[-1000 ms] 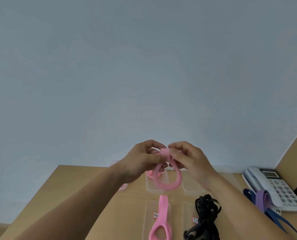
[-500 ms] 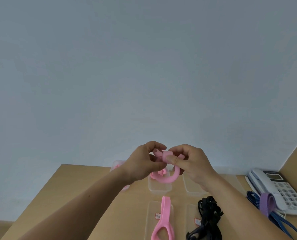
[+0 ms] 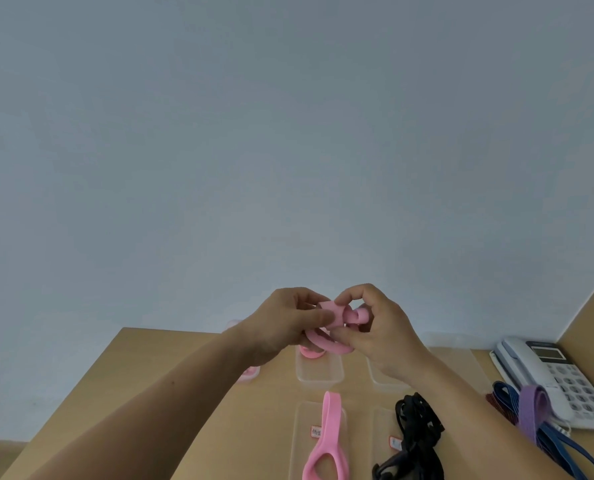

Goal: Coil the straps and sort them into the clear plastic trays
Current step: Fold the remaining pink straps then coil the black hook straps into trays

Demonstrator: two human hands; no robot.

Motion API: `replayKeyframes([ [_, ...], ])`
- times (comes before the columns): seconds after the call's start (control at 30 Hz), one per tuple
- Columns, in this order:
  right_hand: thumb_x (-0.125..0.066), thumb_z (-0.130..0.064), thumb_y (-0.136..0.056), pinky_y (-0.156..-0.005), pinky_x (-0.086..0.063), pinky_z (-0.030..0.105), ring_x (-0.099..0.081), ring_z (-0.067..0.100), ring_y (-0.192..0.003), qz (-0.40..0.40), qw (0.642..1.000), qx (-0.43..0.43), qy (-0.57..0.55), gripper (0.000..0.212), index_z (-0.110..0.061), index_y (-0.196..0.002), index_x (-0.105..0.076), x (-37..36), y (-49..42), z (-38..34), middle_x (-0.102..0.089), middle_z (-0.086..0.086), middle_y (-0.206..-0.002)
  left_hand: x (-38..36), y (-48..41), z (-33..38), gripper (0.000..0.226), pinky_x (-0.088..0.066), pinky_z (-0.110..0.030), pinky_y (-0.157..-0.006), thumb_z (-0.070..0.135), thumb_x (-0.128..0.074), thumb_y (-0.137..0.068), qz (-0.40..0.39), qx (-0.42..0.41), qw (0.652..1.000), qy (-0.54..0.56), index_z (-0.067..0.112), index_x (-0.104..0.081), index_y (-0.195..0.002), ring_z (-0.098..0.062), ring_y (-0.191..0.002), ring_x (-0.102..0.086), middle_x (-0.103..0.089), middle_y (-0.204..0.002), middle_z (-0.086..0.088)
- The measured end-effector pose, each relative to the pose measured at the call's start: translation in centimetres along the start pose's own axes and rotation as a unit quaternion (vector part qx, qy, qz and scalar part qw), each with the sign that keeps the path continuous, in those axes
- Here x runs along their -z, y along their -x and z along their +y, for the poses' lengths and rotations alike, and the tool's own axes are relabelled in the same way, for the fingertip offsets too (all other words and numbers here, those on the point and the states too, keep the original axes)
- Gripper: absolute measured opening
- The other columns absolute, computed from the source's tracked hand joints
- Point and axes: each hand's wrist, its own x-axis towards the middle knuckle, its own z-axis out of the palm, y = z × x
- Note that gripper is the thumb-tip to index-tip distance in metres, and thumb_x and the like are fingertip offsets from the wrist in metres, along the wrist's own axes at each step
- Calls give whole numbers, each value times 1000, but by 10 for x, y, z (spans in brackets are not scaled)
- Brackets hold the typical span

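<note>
The left hand (image 3: 281, 323) and the right hand (image 3: 382, 327) meet in the air above the far side of the bench (image 3: 150, 393), and both are clamped on one pink strap (image 3: 337, 315). The left thumb and fingers pinch a flat stretch of it. The right hand's fingers curl round a small rolled turn at its end, so the strap sits directly between the two hands, touching both. A loose loop of it hangs just below the knuckles. Under that loop, on the bench, stands a clear far tray (image 3: 319, 374) with a pink coil (image 3: 311, 353) at its back end. A second clear tray (image 3: 385, 381) sits just beside it to the right, partly hidden by the right wrist. To the left, past the left forearm, another pink coil shows in a left tray (image 3: 250, 374) that is mostly covered. Nearer the person, a near tray (image 3: 302, 452) with a small label carries a second pink strap (image 3: 330, 431), uncoiled and lying lengthwise. Just beside it on the right is a tangle of black straps (image 3: 416, 438). At the right edge of the bench lies a white telephone (image 3: 551, 372), with a purple strap (image 3: 530, 414) and blue straps (image 3: 558, 448) draped in front of it. A pale wall (image 3: 288, 133) fills the upper part of the view.
</note>
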Motion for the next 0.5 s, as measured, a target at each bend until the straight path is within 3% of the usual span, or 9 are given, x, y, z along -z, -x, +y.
replayKeyframes([
  [0.1, -84, -26, -70, -70, -55, 26, -65, 12, -77, -26, 999, -11, -33, 33, -37, -94, -65, 7, -1, -3, -68, -19, -86, 0, 0, -3, 37, -56, -56, -85, 12, -79, -72, 36, -24, 999, -5, 6, -66, -107, -35, -86, -69, -64, -109, -21],
  [0.2, -78, -31, -82, -71, -58, 32, -68, 19, -82, -4, 998, -22, -58, 22, -31, -101, -66, 7, -4, -2, -69, -12, -99, -1, 0, -6, 37, -56, -58, -82, 11, -80, -68, 47, -48, 998, -12, 11, -66, -102, -32, -83, -68, -64, -108, -13],
  [0.3, -68, -28, -91, -64, -59, 34, -68, 20, -67, 25, 996, -56, -64, 3, -27, -94, -70, 5, -7, -3, -71, -5, -90, -3, 0, -8, 34, -55, -56, -80, 7, -78, -73, 47, -79, 995, -44, 13, -63, -102, -33, -83, -69, -65, -108, -4],
  [0.33, -66, -30, -93, -61, -57, 34, -67, 21, -62, 20, 996, -65, -64, 7, -26, -89, -71, 4, -8, -2, -72, -3, -83, -4, 0, -9, 32, -55, -56, -80, 5, -76, -75, 47, -88, 994, -55, 14, -62, -102, -36, -84, -69, -66, -106, -2],
  [0.43, -66, -32, -92, -56, -53, 30, -66, 26, -58, -3, 995, -78, -61, 12, -27, -83, -72, 4, -7, -1, -72, 1, -75, -5, 0, -12, 30, -53, -59, -82, 3, -72, -79, 45, -99, 991, -84, 18, -59, -102, -43, -87, -66, -65, -107, -15],
  [0.5, -73, -32, -87, -56, -53, 29, -66, 27, -59, -1, 995, -69, -73, 5, -27, -85, -73, 4, -6, 0, -72, 4, -76, -6, 0, -13, 33, -52, -60, -82, 6, -71, -77, 38, -98, 990, -90, 21, -58, -103, -36, -82, -65, -63, -108, -20],
])
